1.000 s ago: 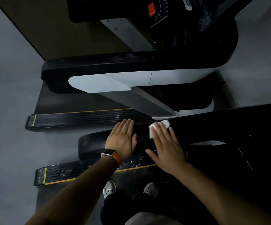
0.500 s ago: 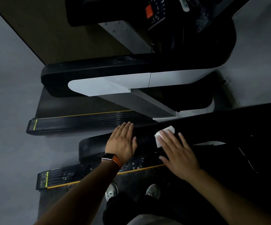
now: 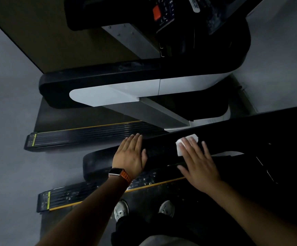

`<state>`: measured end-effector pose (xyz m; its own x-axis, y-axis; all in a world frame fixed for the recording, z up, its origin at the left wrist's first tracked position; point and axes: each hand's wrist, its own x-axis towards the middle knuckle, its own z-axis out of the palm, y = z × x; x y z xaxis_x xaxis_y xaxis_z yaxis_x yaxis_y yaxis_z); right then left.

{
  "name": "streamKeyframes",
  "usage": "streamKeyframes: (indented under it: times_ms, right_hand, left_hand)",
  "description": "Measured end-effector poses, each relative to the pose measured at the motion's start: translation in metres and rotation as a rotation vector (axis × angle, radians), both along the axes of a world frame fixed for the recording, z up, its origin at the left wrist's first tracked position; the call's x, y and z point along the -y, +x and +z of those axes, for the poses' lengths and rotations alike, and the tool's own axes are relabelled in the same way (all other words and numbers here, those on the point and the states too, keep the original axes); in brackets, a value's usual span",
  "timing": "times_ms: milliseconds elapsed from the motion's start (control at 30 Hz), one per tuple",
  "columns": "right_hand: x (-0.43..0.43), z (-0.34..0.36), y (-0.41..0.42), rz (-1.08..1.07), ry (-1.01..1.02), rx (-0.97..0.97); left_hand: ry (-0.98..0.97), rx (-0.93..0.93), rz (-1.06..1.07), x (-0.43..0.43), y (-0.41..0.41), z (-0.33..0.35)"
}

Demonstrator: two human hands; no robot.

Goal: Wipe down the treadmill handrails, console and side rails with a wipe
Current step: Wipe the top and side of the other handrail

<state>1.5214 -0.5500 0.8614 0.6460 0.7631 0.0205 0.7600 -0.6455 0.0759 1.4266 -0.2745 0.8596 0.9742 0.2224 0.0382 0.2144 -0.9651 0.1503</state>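
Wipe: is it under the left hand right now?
No, the wipe lies under the straight fingers of the right hand on the black handrail; the left hand rests flat there, bare.

Wipe [image 3: 192,138] largely covered by the fingers of the right hand [image 3: 198,166], only two white corners showing; console [image 3: 169,13] cut off at the top edge, key markings too small to read; near handrail [image 3: 162,150] runs out at the right edge, surface detail lost in shadow; left forearm [image 3: 83,210] and right forearm [image 3: 247,206] cut by the bottom edge.
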Motion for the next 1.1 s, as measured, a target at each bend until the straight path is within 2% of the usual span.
streamKeyframes:
  times_ms: [100,167,233,367,467,533,700,867,1000,1100]
  right_hand:
    - [-0.04,0.006,0.0,0.012,0.038,-0.085]
    - [-0.047,0.01,0.012,0.041,-0.002,-0.07]
    - [-0.036,0.016,0.023,-0.01,-0.025,-0.044]
    - [-0.039,0.013,0.01,-0.141,0.053,-0.065]
    - [-0.043,0.002,-0.007,0.033,0.065,-0.054]
    - [-0.022,0.001,-0.002,0.064,0.018,0.006]
    - [-0.008,-0.002,-0.011,-0.198,0.059,-0.027]
    - [-0.015,-0.009,-0.018,0.101,0.007,0.022]
    - [0.017,-0.007,-0.003,-0.032,0.007,0.033]
    - [0.001,-0.006,-0.015,-0.091,0.078,-0.025]
  left_hand:
    - [0.005,-0.008,-0.002,0.0,-0.001,0.002]
    - [0.007,-0.01,-0.003,0.0,-0.001,0.003]
    - [0.005,-0.012,0.0,0.001,-0.001,0.003]
    - [0.011,-0.016,0.003,0.001,-0.001,0.003]
    - [0.018,-0.015,0.001,0.001,-0.002,0.004]
    - [0.017,-0.019,0.003,0.001,-0.001,0.004]
    - [0.021,-0.002,0.004,0.003,-0.001,0.003]
    - [0.031,0.001,0.005,0.003,-0.001,0.005]
    - [0.029,0.013,0.011,0.003,-0.002,0.002]
    - [0.026,0.011,0.012,0.003,-0.001,0.001]
